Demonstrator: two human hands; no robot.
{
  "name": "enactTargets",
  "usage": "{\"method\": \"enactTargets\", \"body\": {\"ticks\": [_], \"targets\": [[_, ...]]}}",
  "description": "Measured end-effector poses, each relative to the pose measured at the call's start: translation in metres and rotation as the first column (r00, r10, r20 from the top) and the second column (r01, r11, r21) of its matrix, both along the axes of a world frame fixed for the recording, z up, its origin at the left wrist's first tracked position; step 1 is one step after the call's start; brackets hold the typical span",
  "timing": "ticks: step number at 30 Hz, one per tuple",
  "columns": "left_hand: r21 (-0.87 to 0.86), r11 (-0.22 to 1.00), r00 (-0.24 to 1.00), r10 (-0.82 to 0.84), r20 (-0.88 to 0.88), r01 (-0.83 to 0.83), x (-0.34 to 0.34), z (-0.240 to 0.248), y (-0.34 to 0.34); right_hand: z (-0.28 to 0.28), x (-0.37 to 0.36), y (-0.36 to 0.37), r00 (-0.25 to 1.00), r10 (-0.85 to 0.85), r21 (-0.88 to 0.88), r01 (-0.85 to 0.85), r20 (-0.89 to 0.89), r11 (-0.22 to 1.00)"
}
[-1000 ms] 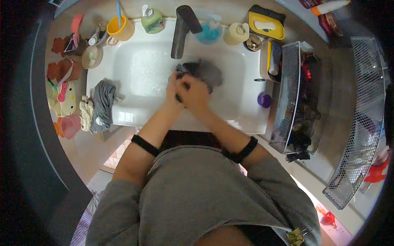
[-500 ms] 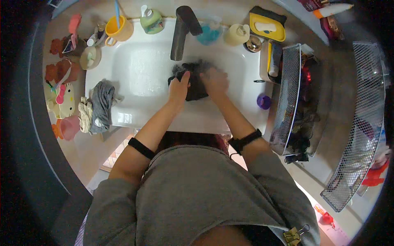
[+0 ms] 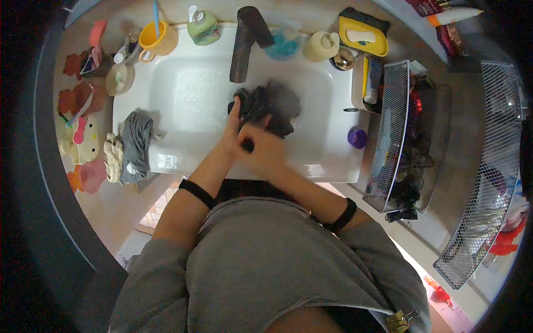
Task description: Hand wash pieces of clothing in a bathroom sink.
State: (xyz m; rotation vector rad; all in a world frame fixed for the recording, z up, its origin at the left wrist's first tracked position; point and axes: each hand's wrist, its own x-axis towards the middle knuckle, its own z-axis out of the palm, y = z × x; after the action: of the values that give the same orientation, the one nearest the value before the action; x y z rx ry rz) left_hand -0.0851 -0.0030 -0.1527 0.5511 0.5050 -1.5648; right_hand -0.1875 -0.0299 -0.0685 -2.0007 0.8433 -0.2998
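Note:
A wet black cloth (image 3: pixel 272 108) lies bunched in the white sink (image 3: pixel 194 105), just below the dark faucet (image 3: pixel 243 50). It is partly blurred, and its exact kind cannot be made out. My left hand (image 3: pixel 231 130) grips its left side, thumb pointing up along it. Close against the left wrist, my right hand (image 3: pixel 263 151) is closed in a fist, smeared by motion. A dark bit of the cloth shows at the fist's left edge. Most of the cloth spreads beyond both hands.
Grey cloth (image 3: pixel 136 141) and cream gloves (image 3: pixel 113 158) hang over the sink's left rim. Along the back stand a yellow mug (image 3: pixel 159 40), green pump bottle (image 3: pixel 204 30) and cream bottle (image 3: pixel 320 48). At right are a purple cup (image 3: pixel 357 138) and wire mesh basket (image 3: pixel 387 139).
My right hand has moved from the cloth's right side down and left, next to my left wrist. The cloth's right part now lies uncovered. My left hand has shifted slightly left.

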Motion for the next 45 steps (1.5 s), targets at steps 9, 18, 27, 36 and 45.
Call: {"method": "enactTargets", "body": {"ticks": [9,18,27,36,45], "targets": [[0.129,0.992,1.0,0.009,-0.03,-0.005,-0.032,-0.042,-0.015,-0.058,0.015,-0.034,0.899,-0.39,-0.053,0.388,-0.201,0.92],[-0.366,0.93,0.998,0.041,0.045,-0.021,-0.02,-0.078,0.0,-0.063,0.019,-0.03,0.931,-0.305,-0.104,0.289,-0.198,0.951],[0.076,0.994,0.991,0.073,0.108,-0.082,-0.025,-0.025,-0.014,-0.105,0.02,-0.042,0.761,-0.554,0.372,0.432,0.339,0.822],[0.092,0.996,0.99,0.023,-0.136,-0.01,-0.007,-0.012,0.008,-0.032,-0.005,-0.007,0.98,-0.18,-0.092,0.188,0.089,0.978],[0.144,0.99,0.988,-0.016,0.155,-0.007,-0.02,-0.018,-0.01,-0.066,0.025,-0.04,0.92,-0.369,-0.314,0.315,-0.13,0.896]]}}
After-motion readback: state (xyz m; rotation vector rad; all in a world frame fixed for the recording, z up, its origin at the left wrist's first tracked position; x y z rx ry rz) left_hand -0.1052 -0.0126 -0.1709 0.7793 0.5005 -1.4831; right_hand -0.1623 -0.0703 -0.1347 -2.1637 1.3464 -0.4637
